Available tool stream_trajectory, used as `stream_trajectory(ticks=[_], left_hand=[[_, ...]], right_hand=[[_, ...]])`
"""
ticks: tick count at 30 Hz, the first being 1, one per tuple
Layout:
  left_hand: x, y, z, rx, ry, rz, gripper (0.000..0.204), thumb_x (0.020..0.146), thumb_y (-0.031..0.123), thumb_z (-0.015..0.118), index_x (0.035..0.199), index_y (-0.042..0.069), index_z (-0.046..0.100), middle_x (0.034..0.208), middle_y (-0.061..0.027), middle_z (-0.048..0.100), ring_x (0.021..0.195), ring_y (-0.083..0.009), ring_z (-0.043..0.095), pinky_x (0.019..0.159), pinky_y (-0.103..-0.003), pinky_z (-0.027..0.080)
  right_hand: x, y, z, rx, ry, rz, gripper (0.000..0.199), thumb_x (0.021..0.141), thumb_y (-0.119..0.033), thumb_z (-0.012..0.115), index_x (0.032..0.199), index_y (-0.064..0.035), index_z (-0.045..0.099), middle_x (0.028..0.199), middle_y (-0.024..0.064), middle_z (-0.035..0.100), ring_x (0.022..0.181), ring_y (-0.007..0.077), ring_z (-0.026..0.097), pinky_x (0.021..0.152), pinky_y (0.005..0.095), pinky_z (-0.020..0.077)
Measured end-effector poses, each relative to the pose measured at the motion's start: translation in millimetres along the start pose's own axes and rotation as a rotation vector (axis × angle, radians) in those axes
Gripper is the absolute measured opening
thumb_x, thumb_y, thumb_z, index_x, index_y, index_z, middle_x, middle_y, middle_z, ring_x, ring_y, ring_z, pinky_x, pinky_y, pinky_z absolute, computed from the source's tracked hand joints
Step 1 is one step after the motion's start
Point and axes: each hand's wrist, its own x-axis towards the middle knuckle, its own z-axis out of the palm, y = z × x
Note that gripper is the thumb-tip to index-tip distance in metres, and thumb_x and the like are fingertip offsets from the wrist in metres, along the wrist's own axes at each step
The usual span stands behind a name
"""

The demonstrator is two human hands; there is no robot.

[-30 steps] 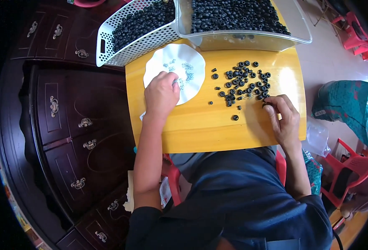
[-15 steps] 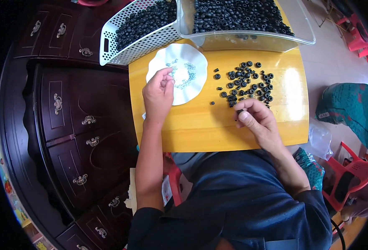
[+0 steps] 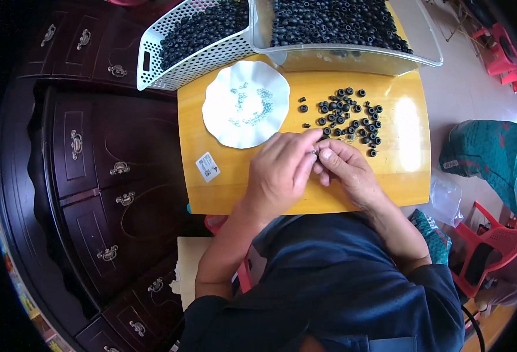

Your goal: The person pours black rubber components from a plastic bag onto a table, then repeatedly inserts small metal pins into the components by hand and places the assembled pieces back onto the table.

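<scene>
My left hand (image 3: 279, 167) and my right hand (image 3: 350, 169) meet fingertip to fingertip over the table, near its front. Both are closed in a pinch. A small dark part shows between the right fingertips, mostly covered by the fingers. What the left fingertips pinch is too small to make out. Just beyond the hands lies a loose spread of small black round parts (image 3: 355, 124), some of them ring-shaped. Left of it stands a white wavy-edged plate (image 3: 220, 126) with tiny clear pieces (image 3: 264, 101) scattered in it.
A white perforated basket (image 3: 203, 69) and a clear plastic bin (image 3: 340, 63), both filled with black parts, stand at the table's far edge. A label (image 3: 207, 167) lies on the yellow table (image 3: 381, 190). Dark drawers (image 3: 88, 146) flank the left; a red chair (image 3: 496, 243) stands right.
My left hand has moved from over the plate, rightward and nearer to me, to meet my right hand. The right hand has shifted slightly left. The label is now uncovered.
</scene>
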Motion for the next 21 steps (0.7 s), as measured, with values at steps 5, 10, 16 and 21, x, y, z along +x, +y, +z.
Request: stream_trajectory(ticks=[5,10,16,21], left_hand=[[-4,0,9,0.092,0.007,0.135,0.045,0.074,-0.004,0.067,0.118,0.003,0.061,0.094,-0.0111,0.066,0.083,-0.0298,0.064,0.071,-0.038,0.053],[-9,-3,9,-0.072,0.059,0.055,0.037,0.078,-0.008,0.066,0.113,0.002,0.064,0.092,-0.0116,0.066,0.083,-0.0281,0.066,0.072,-0.035,0.055],[-23,-10,11,-0.402,0.138,-0.294,0.027,0.086,-0.007,0.067,0.113,-0.001,0.065,0.089,-0.0064,0.067,0.077,-0.0095,0.065,0.071,-0.025,0.055],[-28,-44,0,-0.425,0.209,-0.485,0.027,0.086,-0.007,0.066,0.113,-0.002,0.065,0.09,-0.0045,0.068,0.078,-0.0083,0.064,0.07,-0.024,0.054]], right_hand=[[-1,5,-4,0.08,-0.008,0.04,0.025,0.102,-0.029,0.054,0.104,-0.0064,0.062,0.085,-0.0001,0.06,0.071,0.0077,0.053,0.065,0.0214,0.0437],[1,2,2,0.132,-0.029,0.055,0.023,0.102,-0.027,0.053,0.103,-0.0061,0.062,0.082,-0.0005,0.06,0.07,0.0076,0.053,0.065,0.0216,0.0437],[12,7,2,-0.382,0.056,-0.287,0.015,0.1,-0.016,0.057,0.101,-0.0032,0.064,0.081,-0.001,0.06,0.07,0.0057,0.051,0.064,0.0215,0.0428],[16,-5,6,-0.817,0.139,-0.58,0.01,0.097,-0.009,0.059,0.101,-0.0008,0.065,0.081,-0.0028,0.06,0.07,0.0046,0.05,0.062,0.0211,0.0408]])
